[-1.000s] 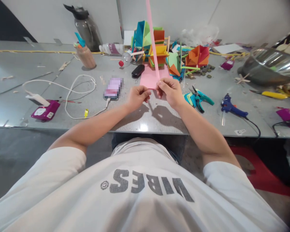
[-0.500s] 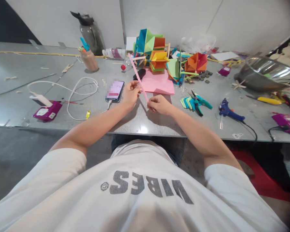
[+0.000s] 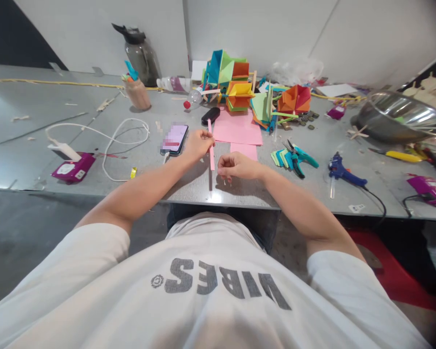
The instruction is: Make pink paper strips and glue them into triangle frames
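A narrow folded pink paper strip (image 3: 212,159) is pinched near its middle by my left hand (image 3: 200,143), its lower end pointing toward the table's front edge. Just right of that end is my right hand (image 3: 240,166), holding nothing, with loosely curled fingers slightly apart. Beyond both hands lies pink paper (image 3: 238,130). A smaller pink paper piece (image 3: 245,150) shows between that paper and my right hand, partly hidden by the hand. A black oval case (image 3: 210,115) touches the paper's left side.
Folded colored paper shapes (image 3: 238,94) stand at the back. A phone (image 3: 174,138) with a white cable is on the left. Pliers (image 3: 297,162) rest on small paper pieces, right of my hands. Farther right are a blue glue gun (image 3: 345,172) and a metal bowl (image 3: 381,121).
My right hand has let go of the pink strip and opened slightly. In my left hand the strip has swung more upright and lower. A smaller pink paper piece now shows.
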Action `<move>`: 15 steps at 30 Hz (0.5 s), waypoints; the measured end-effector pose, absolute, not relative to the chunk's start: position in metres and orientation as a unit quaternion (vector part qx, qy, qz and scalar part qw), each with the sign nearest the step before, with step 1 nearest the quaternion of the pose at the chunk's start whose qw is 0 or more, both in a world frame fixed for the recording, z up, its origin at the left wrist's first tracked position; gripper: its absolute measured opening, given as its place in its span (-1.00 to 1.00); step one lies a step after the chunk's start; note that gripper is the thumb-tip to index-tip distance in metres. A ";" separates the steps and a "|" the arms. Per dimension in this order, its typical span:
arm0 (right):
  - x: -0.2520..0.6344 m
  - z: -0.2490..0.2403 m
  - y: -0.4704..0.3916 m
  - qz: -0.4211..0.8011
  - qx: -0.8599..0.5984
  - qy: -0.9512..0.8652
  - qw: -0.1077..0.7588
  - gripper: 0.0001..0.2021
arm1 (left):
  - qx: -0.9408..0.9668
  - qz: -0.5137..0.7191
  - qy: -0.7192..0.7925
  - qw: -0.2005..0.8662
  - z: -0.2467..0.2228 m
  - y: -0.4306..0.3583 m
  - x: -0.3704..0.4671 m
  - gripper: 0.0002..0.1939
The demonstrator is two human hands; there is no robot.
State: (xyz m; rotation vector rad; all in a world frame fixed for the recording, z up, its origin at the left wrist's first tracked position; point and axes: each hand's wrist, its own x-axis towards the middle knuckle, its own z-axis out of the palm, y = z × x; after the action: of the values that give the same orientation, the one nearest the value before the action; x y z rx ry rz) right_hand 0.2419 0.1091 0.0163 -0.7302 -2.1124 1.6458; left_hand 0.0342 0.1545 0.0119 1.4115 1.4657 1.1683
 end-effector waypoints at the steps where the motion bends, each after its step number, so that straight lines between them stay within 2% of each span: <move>1: 0.241 0.015 0.109 0.578 -0.262 -0.746 0.200 -0.60 | 0.575 0.433 0.580 0.381 0.011 0.154 0.033 -0.88; 5: 0.241 0.011 0.112 0.514 -0.290 -0.763 0.264 -0.61 | 0.620 0.380 0.587 0.355 0.011 0.155 0.027 -0.89; 11: 0.244 0.007 0.116 0.406 -0.323 -0.812 0.265 -0.75 | 0.695 0.301 0.600 0.258 0.013 0.162 0.014 -0.87; 15: 0.246 0.005 0.118 0.339 -0.334 -0.838 0.268 -0.79 | 0.676 0.311 0.598 0.297 0.011 0.163 0.015 -0.83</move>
State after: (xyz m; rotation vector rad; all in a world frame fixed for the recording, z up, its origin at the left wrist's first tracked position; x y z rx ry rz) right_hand 0.2457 0.1177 0.0047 -0.9004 -2.2602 0.9159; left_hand 0.0152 0.1628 0.0109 1.7974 1.5894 0.8276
